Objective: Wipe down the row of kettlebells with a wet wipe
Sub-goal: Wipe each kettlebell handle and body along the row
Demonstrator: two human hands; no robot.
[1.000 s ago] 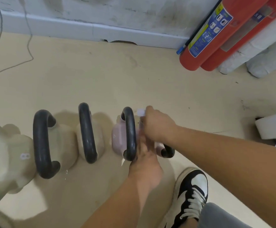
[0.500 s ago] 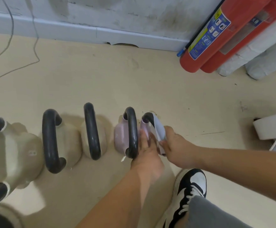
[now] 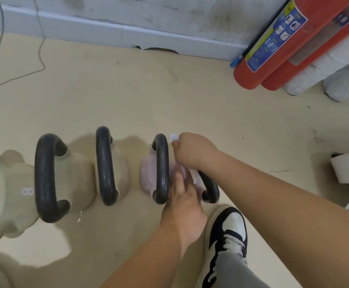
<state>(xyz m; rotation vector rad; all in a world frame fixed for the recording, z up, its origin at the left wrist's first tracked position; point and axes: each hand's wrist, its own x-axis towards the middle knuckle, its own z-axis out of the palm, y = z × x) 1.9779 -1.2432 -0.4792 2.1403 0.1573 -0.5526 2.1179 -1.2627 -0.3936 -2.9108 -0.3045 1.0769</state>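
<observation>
Pink kettlebell with black loop handle (image 3: 209, 188) stands on the floor at the row's right end; right hand (image 3: 194, 150) pinches a white wet wipe (image 3: 173, 136) against it, left hand (image 3: 183, 196) flat, fingers spread, apparently steadying.

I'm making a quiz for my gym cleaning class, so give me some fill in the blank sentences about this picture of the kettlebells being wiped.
1. The right hand pinches a white ____.
2. The left hand rests between the two ____ kettlebells.
3. The fire extinguishers leaning on the wall are ____.
4. The shoe is black and ____.

Missing words: wipe; pink; red; white
</observation>
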